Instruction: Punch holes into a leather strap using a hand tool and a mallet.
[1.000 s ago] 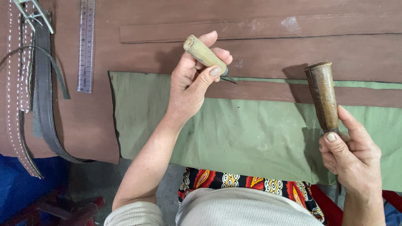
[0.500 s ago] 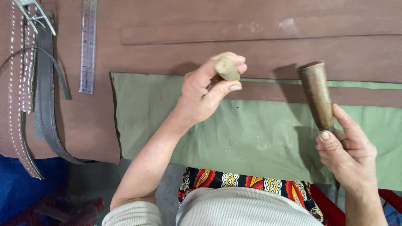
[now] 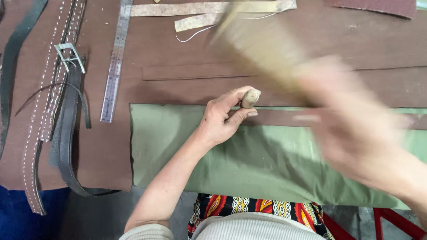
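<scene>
Left hand (image 3: 220,119) grip closed round short pale wooden tool handle (image 3: 250,98), upright at top edge of green cloth mat (image 3: 178,146), on brown leather strip (image 3: 284,118). Right hand (image 3: 356,129) blurred, grip on tan wooden mallet (image 3: 262,49), above mat. Steel ruler (image 3: 114,62) left of mat.

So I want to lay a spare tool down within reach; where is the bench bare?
Bare green cloth lies between the left hand and the near edge. Bare brown leather lies between the steel ruler and the blurred right hand. The stitched straps crowd the left side.
</scene>
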